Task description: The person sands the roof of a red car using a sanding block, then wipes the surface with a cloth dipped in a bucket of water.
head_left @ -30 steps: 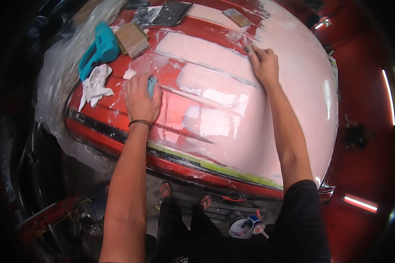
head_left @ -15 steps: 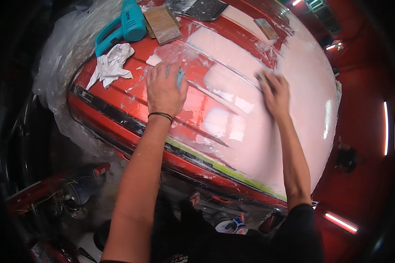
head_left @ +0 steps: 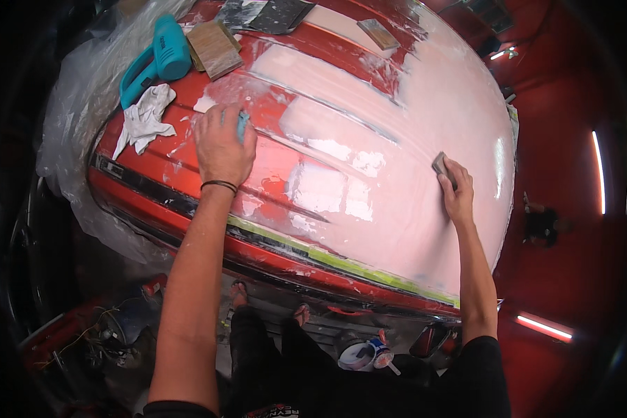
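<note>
A red car roof (head_left: 275, 157) with long ridges lies before me, much of it coated in pale pink filler (head_left: 411, 216). My right hand (head_left: 458, 191) is closed round a small dark grey sanding block (head_left: 440, 166), which sits against the pink surface toward the right end. On the bare red part at the left rests my left hand (head_left: 224, 150). Its fingers are bent over a light blue sponge or cloth (head_left: 243, 125), mostly hidden by the hand. White smears mark the roof around it.
Across the roof's far left lie a teal heat gun (head_left: 171, 49), a crumpled white rag (head_left: 146, 117), flat wooden blocks (head_left: 216, 50) and a dark sheet (head_left: 275, 14). Another block (head_left: 378, 33) lies farther right. Green tape (head_left: 355, 267) follows the near edge. Below stands a white bucket (head_left: 357, 355).
The right hand has slid the sanding block rightward and nearer to me across the pink filler. My left hand keeps its place on the roof, while the whole view has shifted.
</note>
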A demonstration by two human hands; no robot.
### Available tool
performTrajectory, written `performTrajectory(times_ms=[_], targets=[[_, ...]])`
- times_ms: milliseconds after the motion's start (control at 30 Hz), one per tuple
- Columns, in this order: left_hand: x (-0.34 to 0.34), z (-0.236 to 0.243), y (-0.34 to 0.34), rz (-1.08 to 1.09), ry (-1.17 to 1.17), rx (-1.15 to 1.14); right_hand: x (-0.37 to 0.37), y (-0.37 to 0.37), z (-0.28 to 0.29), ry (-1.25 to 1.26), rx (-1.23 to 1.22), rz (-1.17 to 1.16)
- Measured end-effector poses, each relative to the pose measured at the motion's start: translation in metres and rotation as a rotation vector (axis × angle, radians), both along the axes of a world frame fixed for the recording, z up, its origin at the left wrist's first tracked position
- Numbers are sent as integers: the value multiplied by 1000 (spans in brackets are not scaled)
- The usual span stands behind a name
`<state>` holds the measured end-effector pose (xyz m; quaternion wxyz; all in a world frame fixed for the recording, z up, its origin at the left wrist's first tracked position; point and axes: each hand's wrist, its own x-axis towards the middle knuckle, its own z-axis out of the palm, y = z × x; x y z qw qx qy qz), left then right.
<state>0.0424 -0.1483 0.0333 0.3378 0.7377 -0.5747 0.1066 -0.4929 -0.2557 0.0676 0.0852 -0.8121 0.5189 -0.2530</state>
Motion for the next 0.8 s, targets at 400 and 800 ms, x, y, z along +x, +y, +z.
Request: performTrajectory(times_ms=[400, 800], targets=[[7, -7, -3, -23, -43, -31, 284, -120, -21, -1, -239, 487], [3, 2, 8, 25, 36, 49, 123, -68, -21, -22, -57, 245]])
